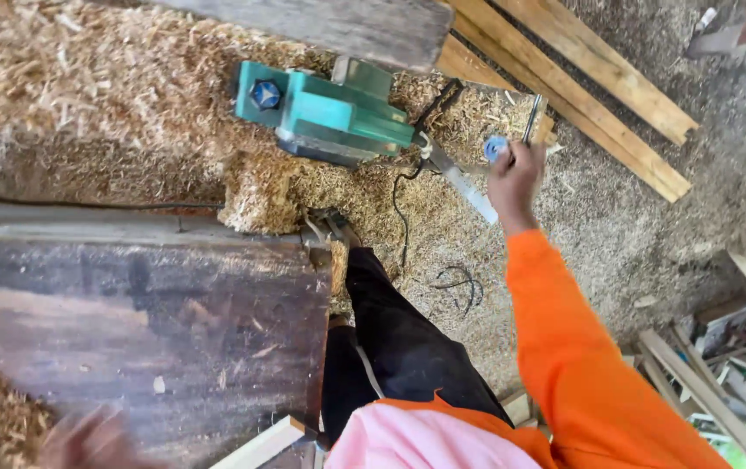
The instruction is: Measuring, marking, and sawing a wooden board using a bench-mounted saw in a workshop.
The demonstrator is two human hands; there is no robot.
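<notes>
Clamped in my right hand (512, 178) are a blue-capped pencil (496, 148) and thin metal tool (534, 117), far right beside the teal planer (330, 113); my blurred left hand (86, 443) rests near-left on the dark board (173, 321), grip unclear; marking likely comes next, needing a steady hand

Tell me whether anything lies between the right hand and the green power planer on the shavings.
Only loose things do. The right hand, holding a small blue object, is beside the green power planer. Between them lie a metal ruler-like strip, the black cord and wood shavings. Nothing upright blocks the gap.
</notes>
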